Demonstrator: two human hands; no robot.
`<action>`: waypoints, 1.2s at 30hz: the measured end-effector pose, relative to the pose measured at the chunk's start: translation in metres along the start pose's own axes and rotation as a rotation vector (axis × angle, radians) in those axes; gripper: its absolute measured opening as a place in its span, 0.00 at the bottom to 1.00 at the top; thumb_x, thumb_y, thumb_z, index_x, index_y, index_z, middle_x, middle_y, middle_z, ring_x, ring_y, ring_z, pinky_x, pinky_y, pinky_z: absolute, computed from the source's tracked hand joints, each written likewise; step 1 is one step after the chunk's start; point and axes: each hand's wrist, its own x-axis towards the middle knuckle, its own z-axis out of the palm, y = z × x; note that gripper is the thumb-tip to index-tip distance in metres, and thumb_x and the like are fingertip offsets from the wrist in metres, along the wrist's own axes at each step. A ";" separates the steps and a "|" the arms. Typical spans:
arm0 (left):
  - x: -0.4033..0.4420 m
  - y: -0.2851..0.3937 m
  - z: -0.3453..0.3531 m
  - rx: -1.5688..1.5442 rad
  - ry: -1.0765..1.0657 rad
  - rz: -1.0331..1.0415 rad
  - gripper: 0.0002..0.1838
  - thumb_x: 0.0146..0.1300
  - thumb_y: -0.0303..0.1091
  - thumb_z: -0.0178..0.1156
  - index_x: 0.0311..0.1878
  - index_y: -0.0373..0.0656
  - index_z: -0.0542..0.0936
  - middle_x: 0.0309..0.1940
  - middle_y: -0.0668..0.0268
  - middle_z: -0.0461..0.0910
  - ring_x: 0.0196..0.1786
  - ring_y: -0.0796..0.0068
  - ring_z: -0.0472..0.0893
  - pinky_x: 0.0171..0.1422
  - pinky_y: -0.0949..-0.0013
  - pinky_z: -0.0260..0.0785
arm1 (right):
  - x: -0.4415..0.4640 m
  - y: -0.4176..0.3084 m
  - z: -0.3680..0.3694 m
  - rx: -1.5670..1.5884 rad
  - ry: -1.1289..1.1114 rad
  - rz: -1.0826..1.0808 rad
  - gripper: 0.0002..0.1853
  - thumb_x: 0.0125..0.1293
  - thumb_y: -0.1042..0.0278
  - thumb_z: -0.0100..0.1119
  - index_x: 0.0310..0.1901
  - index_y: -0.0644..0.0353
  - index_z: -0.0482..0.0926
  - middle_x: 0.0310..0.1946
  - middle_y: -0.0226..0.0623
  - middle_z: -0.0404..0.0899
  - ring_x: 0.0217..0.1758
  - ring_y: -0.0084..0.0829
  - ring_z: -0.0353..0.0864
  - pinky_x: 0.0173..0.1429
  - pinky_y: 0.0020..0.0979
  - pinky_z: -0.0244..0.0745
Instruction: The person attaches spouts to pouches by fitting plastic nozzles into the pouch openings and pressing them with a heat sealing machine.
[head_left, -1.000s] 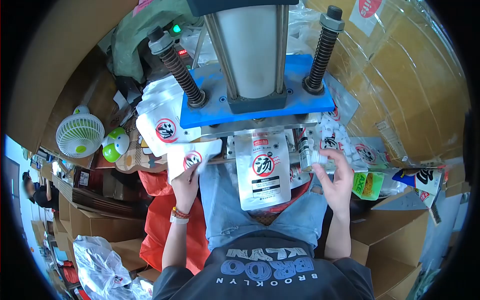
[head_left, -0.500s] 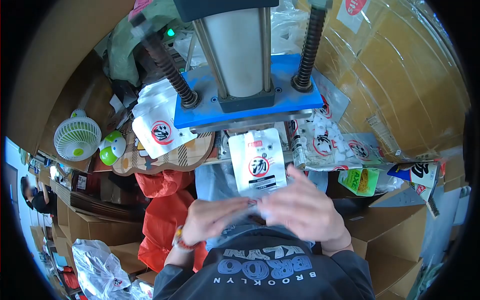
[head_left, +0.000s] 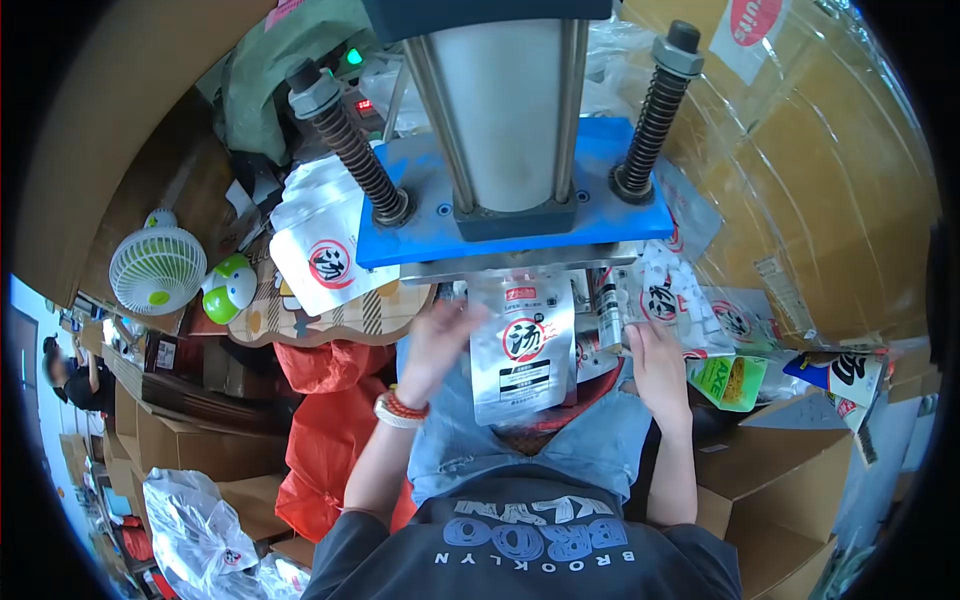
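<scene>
- The left hand (head_left: pixel 440 345), motion-blurred, is at the upper left edge of a white printed pouch (head_left: pixel 523 350); whether it grips anything cannot be told.
- The pouch extends from beneath the blue-plated press (head_left: pixel 515 210) over the jeans (head_left: pixel 440 440).
- The right hand (head_left: pixel 657 368), fingers close together, is near small white caps (head_left: pixel 693 318); its hold is unclear.
- More pouches (head_left: pixel 325 262) lie left.

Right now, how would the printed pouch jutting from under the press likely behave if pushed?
The pouch looks light and bendable, being thin and flat. Its lower end juts past the press over the jeans, so would probably flex first. Its sheen suggests it may be slippery.
</scene>
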 end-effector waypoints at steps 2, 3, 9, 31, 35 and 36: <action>0.009 0.013 -0.042 0.529 0.532 0.523 0.36 0.65 0.49 0.65 0.70 0.38 0.67 0.64 0.51 0.73 0.63 0.58 0.75 0.66 0.53 0.65 | -0.005 0.000 -0.015 0.206 -0.083 -0.090 0.13 0.73 0.64 0.50 0.49 0.65 0.77 0.44 0.46 0.79 0.49 0.49 0.76 0.55 0.41 0.70; 0.016 -0.002 -0.070 0.883 0.586 0.402 0.40 0.64 0.53 0.63 0.73 0.40 0.63 0.70 0.52 0.65 0.69 0.54 0.68 0.70 0.46 0.57 | -0.005 0.002 -0.021 0.207 -0.086 -0.094 0.13 0.73 0.64 0.50 0.49 0.65 0.77 0.44 0.46 0.79 0.49 0.49 0.76 0.55 0.41 0.70; -0.031 -0.049 -0.086 1.042 0.353 0.528 0.31 0.58 0.35 0.67 0.66 0.43 0.73 0.58 0.55 0.78 0.61 0.54 0.76 0.63 0.57 0.68 | -0.013 -0.016 -0.050 0.663 -0.244 0.157 0.13 0.74 0.64 0.52 0.51 0.66 0.73 0.54 0.45 0.81 0.58 0.33 0.80 0.63 0.35 0.70; -0.078 0.010 0.043 -0.029 -0.150 0.380 0.07 0.64 0.30 0.67 0.43 0.38 0.87 0.32 0.66 0.87 0.33 0.82 0.82 0.39 0.78 0.72 | -0.014 -0.099 -0.026 0.842 0.121 -0.219 0.25 0.52 0.63 0.75 0.54 0.58 0.82 0.66 0.47 0.67 0.71 0.49 0.63 0.73 0.48 0.54; -0.055 -0.006 0.049 -0.290 -0.118 -0.034 0.09 0.67 0.30 0.64 0.46 0.36 0.86 0.39 0.66 0.87 0.38 0.82 0.83 0.42 0.76 0.74 | 0.005 -0.073 -0.028 0.648 0.257 -0.159 0.33 0.59 0.64 0.72 0.65 0.57 0.70 0.65 0.47 0.68 0.68 0.47 0.68 0.69 0.43 0.63; -0.049 0.002 0.050 -0.424 -0.085 -0.085 0.09 0.67 0.30 0.64 0.46 0.36 0.85 0.39 0.65 0.87 0.38 0.81 0.84 0.42 0.76 0.75 | 0.008 -0.061 -0.034 0.613 0.253 -0.142 0.28 0.61 0.66 0.69 0.63 0.60 0.72 0.63 0.47 0.70 0.65 0.46 0.71 0.68 0.41 0.64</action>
